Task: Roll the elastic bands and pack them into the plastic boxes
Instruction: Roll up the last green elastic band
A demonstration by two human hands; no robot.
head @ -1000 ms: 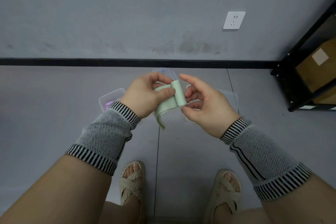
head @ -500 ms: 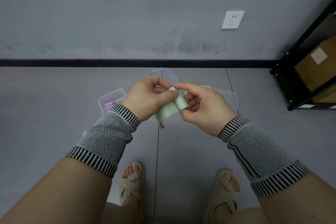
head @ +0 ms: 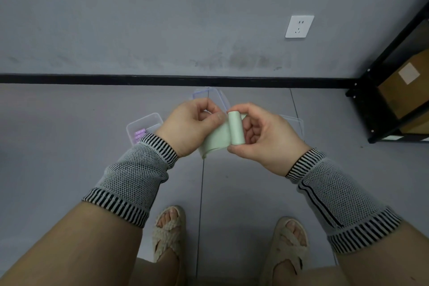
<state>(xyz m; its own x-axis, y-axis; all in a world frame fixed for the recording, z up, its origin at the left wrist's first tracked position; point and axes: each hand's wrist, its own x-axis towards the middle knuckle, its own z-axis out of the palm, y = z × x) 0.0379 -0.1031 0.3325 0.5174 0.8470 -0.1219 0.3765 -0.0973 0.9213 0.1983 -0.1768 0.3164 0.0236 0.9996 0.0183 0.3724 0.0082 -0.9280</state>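
A pale green elastic band (head: 220, 138) is partly rolled into a short cylinder held in front of me above the floor. My right hand (head: 262, 137) pinches the rolled end between thumb and fingers. My left hand (head: 190, 126) holds the loose flat part, thumb on top. A clear plastic box (head: 144, 124) with a purple band (head: 138, 135) inside sits on the floor left of my hands. A second clear box (head: 210, 96) shows behind my hands, and a third (head: 294, 123) is mostly hidden behind my right hand.
A black metal shelf (head: 380, 100) with cardboard boxes stands at the right. A grey wall with a white socket (head: 299, 26) and black skirting runs across the back. My sandalled feet (head: 169, 230) are below on the grey floor.
The roll has grown thicker and the loose tail shorter as both hands turned the band. My hands stayed at about the same place.
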